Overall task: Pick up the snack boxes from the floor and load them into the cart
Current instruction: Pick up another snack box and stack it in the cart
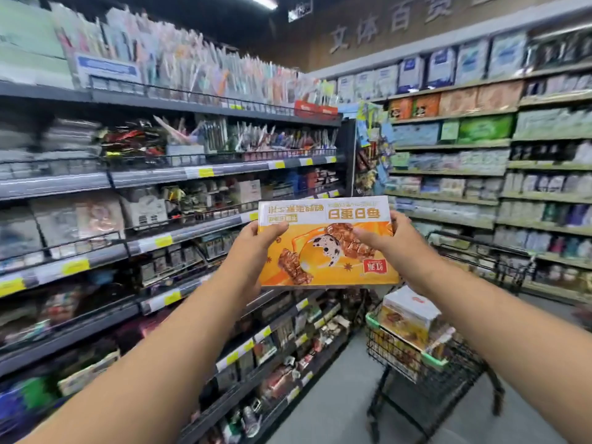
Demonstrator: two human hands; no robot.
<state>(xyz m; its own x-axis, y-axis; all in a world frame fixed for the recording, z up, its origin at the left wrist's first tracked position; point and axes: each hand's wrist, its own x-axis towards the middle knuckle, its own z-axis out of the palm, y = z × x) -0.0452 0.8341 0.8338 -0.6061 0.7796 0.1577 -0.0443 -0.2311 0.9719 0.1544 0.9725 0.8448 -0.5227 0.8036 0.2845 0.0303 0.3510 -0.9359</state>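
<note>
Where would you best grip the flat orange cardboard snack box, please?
By its two short ends, one hand from each side, as the left hand and right hand do: the orange cardboard snack box is wide and thin, so end grips likely steady it.

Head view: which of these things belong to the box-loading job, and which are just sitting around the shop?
Belongs to the job: orange snack box, gripped by the left hand and the right hand; black wire cart; stacked snack boxes already in it.

Just around: stationery shelves on the left; shelves of packaged goods on the right; second cart behind.
</note>
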